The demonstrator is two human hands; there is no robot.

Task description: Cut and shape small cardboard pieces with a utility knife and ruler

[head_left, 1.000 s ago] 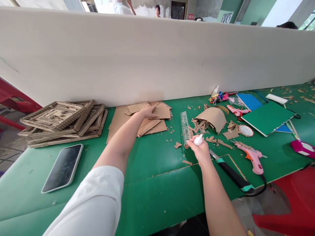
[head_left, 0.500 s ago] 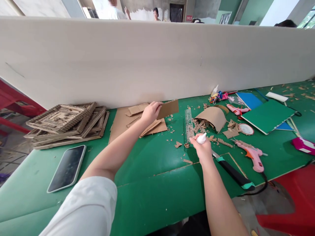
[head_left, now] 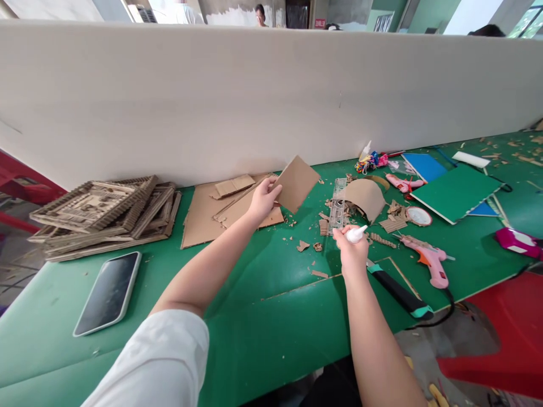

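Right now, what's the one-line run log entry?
left hand: holding cardboard piece | right hand: holding white bottle and clear ruler | phone: on table

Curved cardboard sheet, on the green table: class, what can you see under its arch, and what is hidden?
Cardboard scraps show at the open end, under the curved cardboard sheet. The sheet covers whatever lies deeper in, so that cannot be seen.
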